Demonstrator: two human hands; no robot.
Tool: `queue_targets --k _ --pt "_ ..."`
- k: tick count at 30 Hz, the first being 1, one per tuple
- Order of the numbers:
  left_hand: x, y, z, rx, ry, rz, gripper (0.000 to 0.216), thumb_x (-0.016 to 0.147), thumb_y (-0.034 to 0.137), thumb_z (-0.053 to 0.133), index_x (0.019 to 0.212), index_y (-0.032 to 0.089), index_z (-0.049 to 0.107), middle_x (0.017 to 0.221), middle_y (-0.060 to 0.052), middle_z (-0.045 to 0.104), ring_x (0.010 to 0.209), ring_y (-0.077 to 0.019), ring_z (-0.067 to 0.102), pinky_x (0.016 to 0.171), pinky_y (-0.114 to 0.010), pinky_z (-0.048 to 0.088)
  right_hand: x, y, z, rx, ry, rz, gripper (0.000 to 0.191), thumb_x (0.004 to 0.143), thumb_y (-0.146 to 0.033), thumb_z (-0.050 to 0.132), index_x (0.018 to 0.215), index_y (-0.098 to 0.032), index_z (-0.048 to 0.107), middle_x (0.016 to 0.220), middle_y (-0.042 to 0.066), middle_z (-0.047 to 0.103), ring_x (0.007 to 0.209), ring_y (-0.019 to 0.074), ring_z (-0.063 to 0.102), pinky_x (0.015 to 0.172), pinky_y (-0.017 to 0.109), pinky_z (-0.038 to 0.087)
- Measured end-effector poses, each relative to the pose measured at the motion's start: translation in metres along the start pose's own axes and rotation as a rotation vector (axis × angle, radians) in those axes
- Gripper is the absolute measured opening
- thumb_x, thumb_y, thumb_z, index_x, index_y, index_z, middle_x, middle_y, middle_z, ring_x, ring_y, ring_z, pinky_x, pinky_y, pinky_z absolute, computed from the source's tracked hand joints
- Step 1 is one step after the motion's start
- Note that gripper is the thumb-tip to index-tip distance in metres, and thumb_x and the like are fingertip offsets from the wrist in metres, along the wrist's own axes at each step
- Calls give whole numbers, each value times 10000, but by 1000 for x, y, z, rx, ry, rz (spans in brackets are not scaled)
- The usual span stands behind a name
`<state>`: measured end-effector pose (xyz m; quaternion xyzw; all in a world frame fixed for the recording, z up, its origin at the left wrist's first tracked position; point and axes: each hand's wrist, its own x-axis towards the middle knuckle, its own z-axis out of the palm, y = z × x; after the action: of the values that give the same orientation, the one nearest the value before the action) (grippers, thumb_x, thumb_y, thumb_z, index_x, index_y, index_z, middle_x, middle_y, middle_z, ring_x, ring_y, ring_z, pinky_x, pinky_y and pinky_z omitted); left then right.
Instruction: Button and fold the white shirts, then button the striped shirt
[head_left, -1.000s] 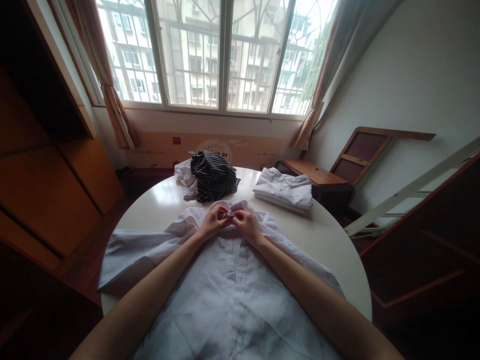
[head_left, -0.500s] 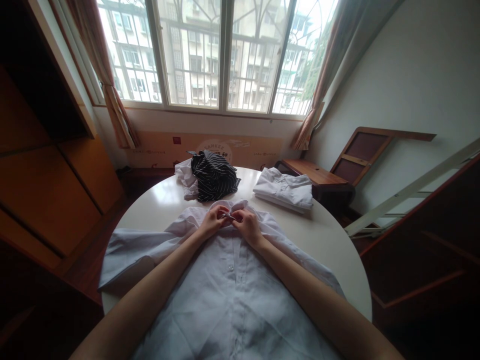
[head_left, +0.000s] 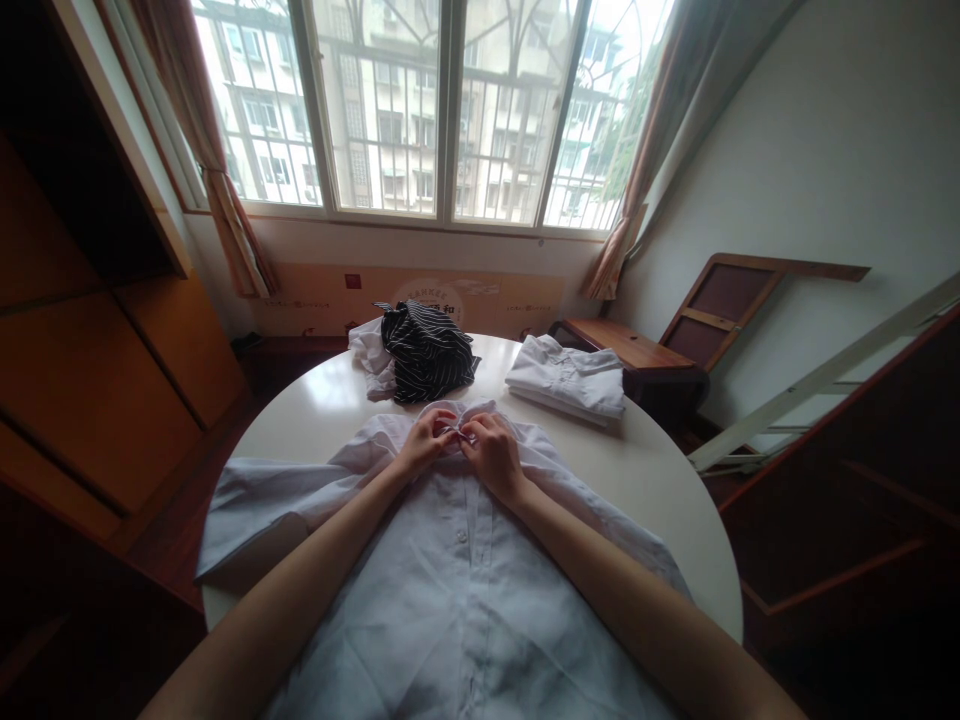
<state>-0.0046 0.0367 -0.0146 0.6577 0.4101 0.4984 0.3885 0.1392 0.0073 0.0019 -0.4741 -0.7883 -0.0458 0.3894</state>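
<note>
A white button-up shirt (head_left: 450,590) lies spread front-up on a round white table (head_left: 660,470), collar away from me and one sleeve hanging over the left edge. My left hand (head_left: 426,440) and my right hand (head_left: 489,450) meet just below the collar. Both pinch the shirt's front placket at the top button, fingers curled and pressed together. The button itself is hidden between the fingertips.
A crumpled black striped garment (head_left: 426,350) lies on a white one at the table's far side. A folded white shirt (head_left: 568,378) sits at the far right. A wooden bench (head_left: 630,350) stands behind, a wooden cabinet (head_left: 97,380) to the left, windows ahead.
My hands stay at the collar. The right hand has shifted slightly left and closer over the placket; the fingertips now press tighter together.
</note>
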Motion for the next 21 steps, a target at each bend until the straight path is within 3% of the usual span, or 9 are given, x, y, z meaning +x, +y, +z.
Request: queue_targets --k 5,9,12,15,21 --pt "-1 2 -1 126 -3 91 219 699 172 548 917 149 529 901 -59 589 775 -155 592 696 -292 482 1 5 5 147 -2 15 96 701 -124 541 756 -159 610 785 49 626 760 170 556 724 281 433" --pt "-6 9 1 411 69 357 347 666 77 520 996 182 525 1036 -69 547 965 -187 515 865 -352 407 3 8 5 227 3 98 87 701 -143 537 747 -149 610 737 41 636 680 156 574 669 263 439" --pt "-9 12 4 556 0 474 448 650 30 511 1065 199 507 1118 -65 529 1057 -203 454 930 -372 347 3 8 4 243 -6 110 87 705 -157 535 748 -145 611 707 36 634 647 154 574 640 258 436" --pt "-11 11 6 601 -51 450 436 672 43 516 1079 200 508 1054 -63 572 993 -207 489 884 -369 378 2 7 4 260 -13 121 108 704 -158 540 779 -160 618 739 35 649 661 156 583 648 260 441" --pt "-12 14 4 595 -18 382 234 732 121 517 948 195 564 916 -56 595 874 -195 516 786 -314 422 0 8 6 291 -27 146 146 703 -169 556 832 -179 625 769 26 655 695 160 593 686 274 448"
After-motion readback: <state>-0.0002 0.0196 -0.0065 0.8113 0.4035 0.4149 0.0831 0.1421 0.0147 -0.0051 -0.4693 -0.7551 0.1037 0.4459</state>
